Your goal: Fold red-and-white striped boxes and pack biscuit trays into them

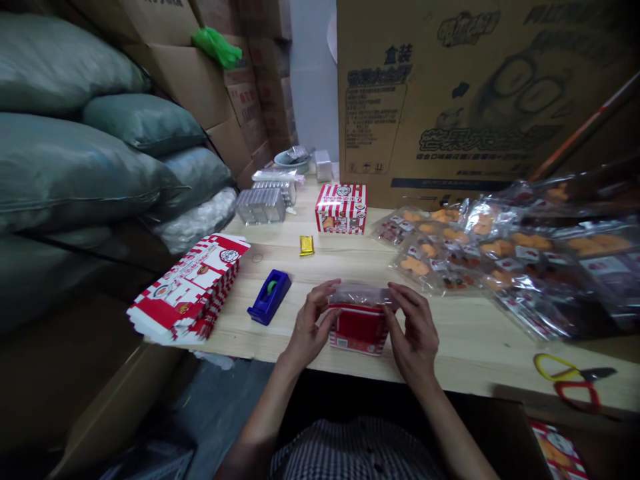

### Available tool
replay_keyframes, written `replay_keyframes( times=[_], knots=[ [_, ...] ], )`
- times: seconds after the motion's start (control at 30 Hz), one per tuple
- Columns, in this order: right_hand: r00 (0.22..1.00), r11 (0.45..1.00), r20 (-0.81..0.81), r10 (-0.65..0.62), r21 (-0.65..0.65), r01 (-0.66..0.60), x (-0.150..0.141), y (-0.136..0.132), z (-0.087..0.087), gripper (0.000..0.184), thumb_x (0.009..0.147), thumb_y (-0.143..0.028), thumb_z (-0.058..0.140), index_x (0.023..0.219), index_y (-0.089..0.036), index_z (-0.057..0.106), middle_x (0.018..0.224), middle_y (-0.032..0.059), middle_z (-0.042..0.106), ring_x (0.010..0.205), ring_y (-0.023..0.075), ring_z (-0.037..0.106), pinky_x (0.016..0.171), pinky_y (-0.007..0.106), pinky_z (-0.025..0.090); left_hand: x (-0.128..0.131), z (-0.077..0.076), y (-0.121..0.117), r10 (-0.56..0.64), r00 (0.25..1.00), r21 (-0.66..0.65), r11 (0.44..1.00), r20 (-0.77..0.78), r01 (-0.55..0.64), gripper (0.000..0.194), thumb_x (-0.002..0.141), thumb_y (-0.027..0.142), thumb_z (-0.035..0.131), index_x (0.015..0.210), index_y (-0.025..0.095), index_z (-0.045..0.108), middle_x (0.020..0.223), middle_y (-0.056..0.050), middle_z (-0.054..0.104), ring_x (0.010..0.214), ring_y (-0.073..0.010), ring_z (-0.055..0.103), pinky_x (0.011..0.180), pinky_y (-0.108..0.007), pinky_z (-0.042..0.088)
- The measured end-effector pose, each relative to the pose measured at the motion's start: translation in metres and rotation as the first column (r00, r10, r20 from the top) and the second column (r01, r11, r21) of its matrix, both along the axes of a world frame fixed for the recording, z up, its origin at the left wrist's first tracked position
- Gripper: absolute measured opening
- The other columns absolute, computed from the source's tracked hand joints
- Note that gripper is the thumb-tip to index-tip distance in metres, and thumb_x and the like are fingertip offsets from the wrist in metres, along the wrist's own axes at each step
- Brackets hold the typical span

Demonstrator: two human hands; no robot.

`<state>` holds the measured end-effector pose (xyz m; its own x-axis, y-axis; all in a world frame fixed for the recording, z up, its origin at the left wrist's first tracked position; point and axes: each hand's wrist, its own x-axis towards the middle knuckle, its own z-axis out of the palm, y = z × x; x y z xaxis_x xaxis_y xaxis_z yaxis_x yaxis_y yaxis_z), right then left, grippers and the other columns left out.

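Observation:
A small red-and-white striped carton (359,337) stands at the table's front edge, between my hands. A clear plastic tray (361,293) shows at its top; how deep it sits inside I cannot tell. My left hand (313,327) is closed at the left end of the tray, its thumb by the carton's upper edge. At the opposite end, my right hand (414,333) pinches the tray between thumb and fingers. Beyond them lies a gold foil packet (307,245), with a closed striped box (341,209) standing behind it.
A blue tape dispenser (270,296) and a stack of flat cartons (193,287) are to the left. Clear trays (261,205) stand farther back. Bagged orange items (455,240) cover the right side, with scissors (575,377) near the edge. A large cardboard box (385,147) rises behind.

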<state>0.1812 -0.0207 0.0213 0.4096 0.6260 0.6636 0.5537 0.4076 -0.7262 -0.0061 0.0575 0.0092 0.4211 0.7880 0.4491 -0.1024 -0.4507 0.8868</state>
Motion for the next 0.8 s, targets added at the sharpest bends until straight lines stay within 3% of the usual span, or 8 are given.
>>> replay_keyframes(
  times=[0.1, 0.2, 0.3, 0.43, 0.5, 0.6, 0.7, 0.8],
  knots=[
    [0.999, 1.000, 0.039, 0.013, 0.016, -0.013, -0.003, -0.002, 0.001, 0.044, 0.091, -0.012, 0.063, 0.132, -0.030, 0.060, 0.126, 0.0094, 0.065, 0.117, 0.0270, 0.062, 0.097, 0.055, 0.054, -0.006, 0.004, -0.003, 0.057, 0.996, 0.080, 0.995, -0.075, -0.051, 0.037, 0.095, 0.016, 0.056, 0.130, 0.026, 0.051, 0.143, -0.014, 0.053, 0.131, -0.0242, 0.054, 0.102, -0.040, 0.051],
    [0.989, 1.000, 0.149, 0.012, 0.017, -0.015, -0.003, -0.004, 0.001, 0.044, 0.091, -0.007, 0.061, 0.127, -0.031, 0.064, 0.129, 0.0084, 0.063, 0.118, 0.0265, 0.062, 0.099, 0.053, 0.054, -0.012, 0.009, -0.005, 0.137, 0.974, 0.244, 0.966, -0.182, -0.090, 0.033, 0.095, 0.013, 0.054, 0.126, 0.023, 0.059, 0.143, -0.014, 0.054, 0.134, -0.0251, 0.052, 0.109, -0.044, 0.045],
    [0.974, 1.000, 0.224, 0.022, 0.002, -0.023, -0.003, -0.005, -0.003, 0.048, 0.090, -0.005, 0.061, 0.130, -0.031, 0.062, 0.134, 0.0100, 0.057, 0.123, 0.0278, 0.059, 0.099, 0.052, 0.055, -0.018, 0.009, -0.008, 0.193, 0.946, 0.357, 0.930, -0.262, -0.091, 0.036, 0.094, 0.011, 0.055, 0.127, 0.024, 0.061, 0.140, -0.013, 0.053, 0.128, -0.0232, 0.055, 0.106, -0.040, 0.048],
    [0.972, 0.999, 0.236, 0.009, -0.048, 0.003, -0.007, -0.010, -0.010, 0.035, 0.090, -0.010, 0.064, 0.119, -0.029, 0.067, 0.140, 0.0111, 0.047, 0.129, 0.0306, 0.052, 0.098, 0.053, 0.054, -0.024, 0.007, -0.014, 0.204, 0.939, 0.374, 0.923, -0.275, -0.091, 0.037, 0.092, 0.011, 0.059, 0.126, 0.025, 0.063, 0.139, -0.013, 0.052, 0.121, -0.0214, 0.057, 0.099, -0.036, 0.051],
    [0.980, 0.995, 0.196, -0.018, -0.090, 0.036, -0.010, -0.012, -0.012, 0.023, 0.091, -0.014, 0.064, 0.108, -0.027, 0.070, 0.141, 0.0104, 0.045, 0.130, 0.0310, 0.049, 0.097, 0.051, 0.053, -0.025, 0.009, -0.018, 0.175, 0.955, 0.280, 0.954, -0.238, -0.105, 0.028, 0.095, 0.015, 0.056, 0.119, 0.024, 0.068, 0.143, -0.012, 0.049, 0.121, -0.0218, 0.056, 0.102, -0.038, 0.048],
    [0.992, 0.992, 0.121, -0.040, -0.111, 0.054, -0.016, -0.013, -0.012, 0.013, 0.092, -0.017, 0.064, 0.100, -0.026, 0.071, 0.140, 0.0093, 0.045, 0.131, 0.0307, 0.047, 0.099, 0.052, 0.049, -0.019, 0.014, -0.021, 0.192, 0.980, -0.018, 0.981, -0.061, -0.193, 0.022, 0.099, 0.024, 0.049, 0.110, 0.024, 0.068, 0.147, -0.010, 0.048, 0.124, -0.0223, 0.056, 0.106, -0.039, 0.045],
    [0.995, 0.994, 0.078, -0.063, -0.080, 0.069, -0.021, -0.011, -0.012, 0.012, 0.092, -0.018, 0.064, 0.099, -0.025, 0.071, 0.140, 0.0090, 0.046, 0.131, 0.0302, 0.047, 0.101, 0.053, 0.046, -0.008, 0.020, -0.021, 0.252, 0.953, -0.353, 0.918, 0.166, -0.181, 0.020, 0.099, 0.031, 0.051, 0.117, 0.025, 0.059, 0.144, -0.009, 0.053, 0.119, -0.0212, 0.060, 0.102, -0.038, 0.047],
    [0.995, 0.995, 0.068, -0.079, -0.055, 0.082, -0.023, -0.009, -0.015, 0.012, 0.091, -0.018, 0.066, 0.099, -0.025, 0.071, 0.141, 0.0089, 0.046, 0.131, 0.0305, 0.047, 0.101, 0.053, 0.046, 0.003, 0.024, -0.020, 0.204, 0.943, -0.540, 0.841, 0.265, -0.030, 0.023, 0.096, 0.035, 0.056, 0.114, 0.020, 0.059, 0.127, -0.011, 0.065, 0.105, -0.0194, 0.065, 0.093, -0.032, 0.049]
  ],
)
